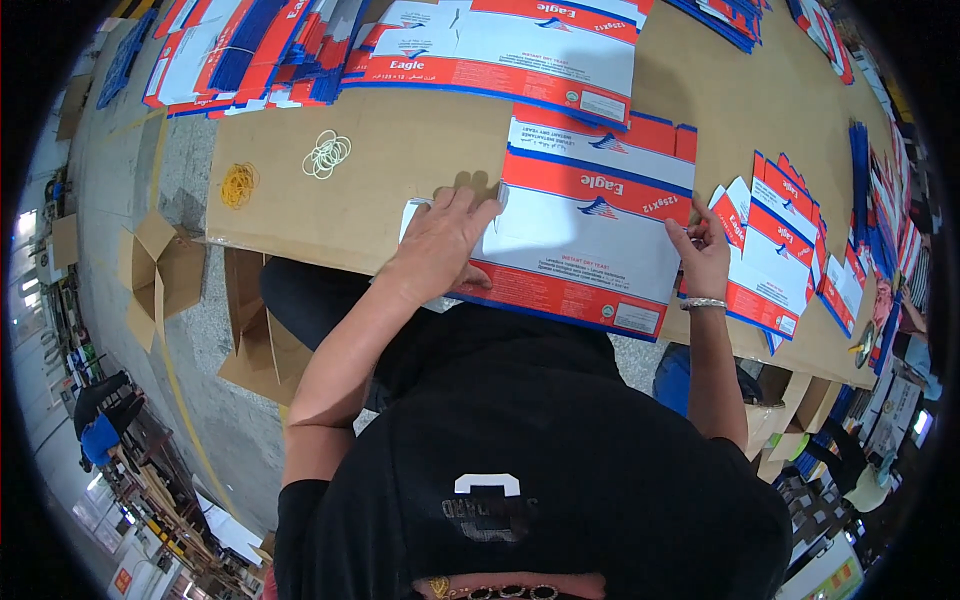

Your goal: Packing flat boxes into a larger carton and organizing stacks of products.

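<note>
A flat red, white and blue printed carton blank (585,250) lies at the near edge of the table, partly over my lap. My left hand (445,240) rests across the blank's left end, fingers spread and bent over its white flaps, thumb near its lower red band. At the right edge, my right hand (703,250) pinches the same blank, with the thumb on its face and the fingers at the rim. Farther back, a pile of matching flat cartons (500,55) overlaps the blank's far side.
White rubber bands (327,155) and yellow rubber bands (239,186) lie on the brown table (370,215) at left. Bundled flat cartons (250,50) stand at the far left. More flat cartons (770,240) are fanned at right. An open cardboard box (163,270) sits on the floor.
</note>
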`<state>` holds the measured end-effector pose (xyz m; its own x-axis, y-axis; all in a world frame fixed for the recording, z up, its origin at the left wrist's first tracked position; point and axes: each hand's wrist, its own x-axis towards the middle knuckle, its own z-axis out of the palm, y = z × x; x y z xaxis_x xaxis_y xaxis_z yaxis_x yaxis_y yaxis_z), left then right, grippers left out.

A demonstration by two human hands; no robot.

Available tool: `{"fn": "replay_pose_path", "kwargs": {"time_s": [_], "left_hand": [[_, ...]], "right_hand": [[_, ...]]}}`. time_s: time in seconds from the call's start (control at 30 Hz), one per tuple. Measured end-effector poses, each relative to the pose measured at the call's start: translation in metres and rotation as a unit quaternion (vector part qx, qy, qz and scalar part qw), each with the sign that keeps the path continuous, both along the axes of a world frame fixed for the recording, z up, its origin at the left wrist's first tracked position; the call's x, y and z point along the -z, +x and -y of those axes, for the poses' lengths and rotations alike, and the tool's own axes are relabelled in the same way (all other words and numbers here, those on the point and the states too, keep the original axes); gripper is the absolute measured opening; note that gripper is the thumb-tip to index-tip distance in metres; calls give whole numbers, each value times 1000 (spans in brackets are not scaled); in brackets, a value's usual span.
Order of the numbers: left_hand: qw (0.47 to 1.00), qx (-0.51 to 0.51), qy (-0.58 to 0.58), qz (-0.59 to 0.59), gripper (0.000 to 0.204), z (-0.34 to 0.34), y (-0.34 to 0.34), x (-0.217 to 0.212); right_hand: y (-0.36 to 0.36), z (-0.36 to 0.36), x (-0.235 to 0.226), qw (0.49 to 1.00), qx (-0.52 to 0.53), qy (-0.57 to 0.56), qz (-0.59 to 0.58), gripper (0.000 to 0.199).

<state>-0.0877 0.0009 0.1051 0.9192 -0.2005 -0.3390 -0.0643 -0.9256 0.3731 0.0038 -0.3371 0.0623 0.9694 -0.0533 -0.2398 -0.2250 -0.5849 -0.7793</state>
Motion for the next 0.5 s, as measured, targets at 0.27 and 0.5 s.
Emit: {"fn": "replay_pose_path", "kwargs": {"time_s": [0.27,0.5], "left_hand": [[999,-7,-10,40,77,-4,-12,7],[994,16,-89,53,69,-3,-6,-9]], "right_hand": [[-37,-3,-10,982,27,165,90,36],[-44,15,-16,893,52,447,-6,33]]}}
